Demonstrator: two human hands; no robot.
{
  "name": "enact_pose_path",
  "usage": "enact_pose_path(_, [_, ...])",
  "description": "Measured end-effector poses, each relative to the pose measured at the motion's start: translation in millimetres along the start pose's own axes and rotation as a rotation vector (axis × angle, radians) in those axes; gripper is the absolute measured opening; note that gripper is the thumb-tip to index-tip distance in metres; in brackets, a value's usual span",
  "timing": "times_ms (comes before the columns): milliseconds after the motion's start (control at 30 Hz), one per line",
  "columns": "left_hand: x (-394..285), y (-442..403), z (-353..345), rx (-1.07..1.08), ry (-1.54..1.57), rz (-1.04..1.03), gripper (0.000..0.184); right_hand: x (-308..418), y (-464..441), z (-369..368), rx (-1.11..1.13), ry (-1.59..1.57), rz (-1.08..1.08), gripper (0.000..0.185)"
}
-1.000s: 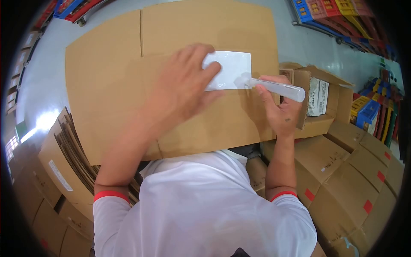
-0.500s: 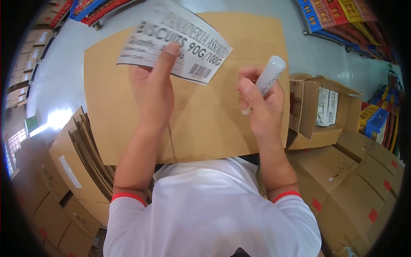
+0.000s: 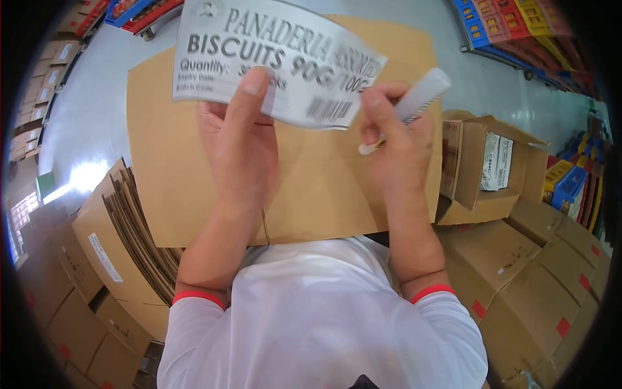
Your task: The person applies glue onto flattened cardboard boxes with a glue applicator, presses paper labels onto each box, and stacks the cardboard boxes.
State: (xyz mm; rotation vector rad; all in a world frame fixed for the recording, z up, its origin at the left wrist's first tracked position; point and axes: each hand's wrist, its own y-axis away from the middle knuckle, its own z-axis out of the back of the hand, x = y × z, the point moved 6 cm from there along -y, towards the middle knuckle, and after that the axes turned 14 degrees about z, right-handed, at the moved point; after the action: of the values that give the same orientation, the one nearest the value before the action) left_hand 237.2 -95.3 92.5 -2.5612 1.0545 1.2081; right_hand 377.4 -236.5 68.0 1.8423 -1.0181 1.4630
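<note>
A white printed label (image 3: 272,61) reading "Panaderia Assorted Biscuits 90G/100G" is raised above a flat cardboard sheet (image 3: 311,188). My left hand (image 3: 240,136) pinches its lower edge, thumb on the printed face. In my right hand (image 3: 398,142) is a translucent white tube (image 3: 424,94), tilted, with its thick end up and its narrow end near the fingertips. The fingers of that hand are close to the label's right edge; whether they touch it I cannot tell.
An open carton (image 3: 479,168) holding printed labels stands at the right, above closed boxes (image 3: 531,279). Folded cardboard sheets (image 3: 139,227) lean at the left. Crates (image 3: 512,26) are stacked at the upper right, with more boxes (image 3: 58,324) at the lower left.
The label has been lifted off the cardboard with its printed side now showing, in my left hand. My right hand, still holding the tube, has come closer to the label's right edge.
</note>
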Motion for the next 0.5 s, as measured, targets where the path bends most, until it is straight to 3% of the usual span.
enact_pose_path(167, [5.0,-9.9,29.0,0.052,-0.093,0.194,0.02,29.6,-15.8,60.9,0.048,0.221,0.085,0.016])
enact_pose_path(233, [28.5,-9.4,48.7,-0.136,-0.688,0.4,0.013,37.8,-19.4,80.0,0.129,0.566,0.047,0.014])
enact_pose_path(267, [39.5,-7.8,53.9,-0.136,-0.689,0.402,0.013,38.2,-21.7,86.6,0.158,0.687,0.05,0.013])
enact_pose_path(333, [42.9,-3.1,32.4,0.042,-1.1,-0.055,0.015,31.3,-26.6,96.2,0.205,0.767,0.025,0.015])
enact_pose_path(367, [46.9,-2.1,33.5,0.047,-1.1,-0.05,0.015,25.4,-27.0,100.0,0.252,0.847,0.0,0.018])
enact_pose_path(433, [47.5,1.9,17.8,0.076,-1.524,-0.26,0.017,14.2,-28.3,108.6,0.26,0.885,-0.015,0.02])
enact_pose_path(500, [53.6,0.6,20.9,0.098,-1.565,-0.261,0.017,5.8,-30.3,113.8,0.272,0.921,-0.024,0.023])
